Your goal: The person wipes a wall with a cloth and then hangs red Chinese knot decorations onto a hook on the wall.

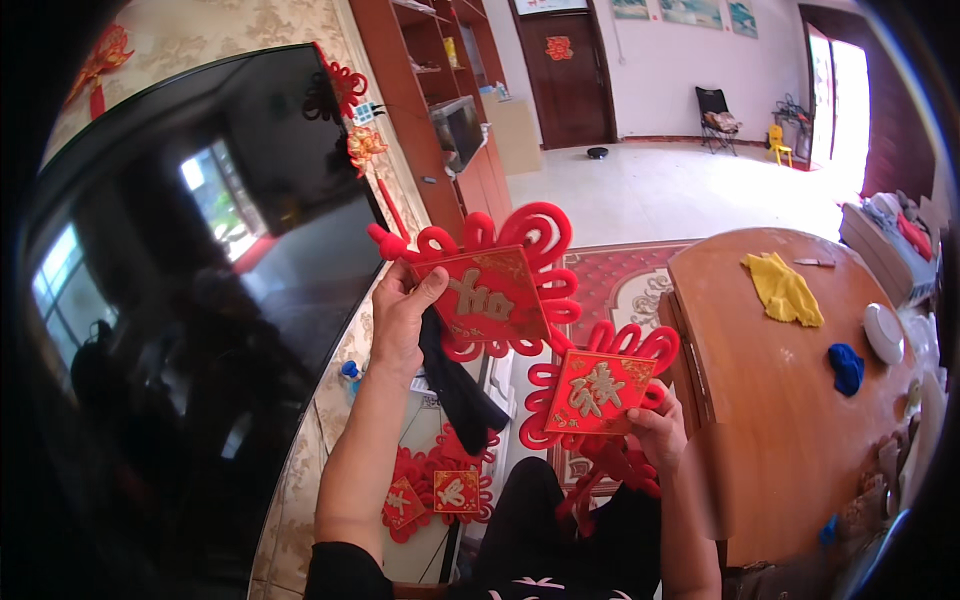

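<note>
In the head view, a red knotted ornament [535, 322] spans the middle of the frame, its long axis slanting from centre left down toward centre right. The left hand [398, 318] is at the upper-left end, pinching the near edge of an upper square panel [495, 290], thumb flat on its face; the fingers behind are mostly hidden. The right hand [660, 432] sits lower and to the right, pinching the lower right edge of a lower square panel [595, 395] between thumb and fingers.

So each hand is nearest its own panel—left one higher, right one lower—and the two panels lie between them, their loops meeting near the centre. Whether they are tied together there, I cannot tell. More red loops [610, 472] hang below the right hand, at bottom centre. Other red ornaments [456, 492] lie at lower left, well apart from both hands; a wooden table [730, 400] fills the right side—neither hand touches it.
</note>
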`<control>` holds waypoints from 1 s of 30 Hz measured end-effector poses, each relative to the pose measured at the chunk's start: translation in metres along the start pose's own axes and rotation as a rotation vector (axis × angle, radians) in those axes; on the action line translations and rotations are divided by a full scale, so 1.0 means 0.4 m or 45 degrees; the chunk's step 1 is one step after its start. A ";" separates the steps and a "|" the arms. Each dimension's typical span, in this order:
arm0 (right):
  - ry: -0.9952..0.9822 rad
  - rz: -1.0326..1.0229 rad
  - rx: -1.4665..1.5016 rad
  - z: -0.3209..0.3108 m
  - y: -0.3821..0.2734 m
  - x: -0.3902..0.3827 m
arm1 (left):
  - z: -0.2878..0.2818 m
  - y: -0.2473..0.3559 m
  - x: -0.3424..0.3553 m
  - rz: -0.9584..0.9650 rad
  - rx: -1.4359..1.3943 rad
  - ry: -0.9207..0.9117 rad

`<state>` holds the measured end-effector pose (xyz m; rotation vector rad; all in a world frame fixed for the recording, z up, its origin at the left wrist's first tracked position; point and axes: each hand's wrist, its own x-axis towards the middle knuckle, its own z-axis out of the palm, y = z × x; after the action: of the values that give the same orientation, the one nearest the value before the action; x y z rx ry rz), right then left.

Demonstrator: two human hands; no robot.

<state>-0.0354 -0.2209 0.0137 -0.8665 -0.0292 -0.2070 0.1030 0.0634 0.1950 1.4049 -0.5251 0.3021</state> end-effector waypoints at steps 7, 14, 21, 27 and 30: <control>0.102 -0.231 -0.463 -0.081 0.033 0.028 | 0.088 0.031 -0.005 0.061 0.134 0.034; 0.077 -0.627 -1.140 0.071 -0.132 0.086 | 0.142 0.021 0.022 0.064 0.359 -0.163; -0.399 -0.199 -0.860 0.182 -0.212 0.191 | 0.213 0.036 0.022 0.055 0.253 -0.328; -0.124 -0.443 -0.528 0.181 -0.210 0.244 | 0.090 0.029 0.069 0.032 0.255 -0.141; -0.020 -0.483 -0.533 0.196 -0.233 0.268 | 0.031 -0.013 0.060 -0.094 0.175 -0.205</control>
<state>0.0561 -0.2382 0.1464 -1.2772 -0.1701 -0.5759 0.1240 0.0478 0.2040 1.5866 -0.5914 0.1690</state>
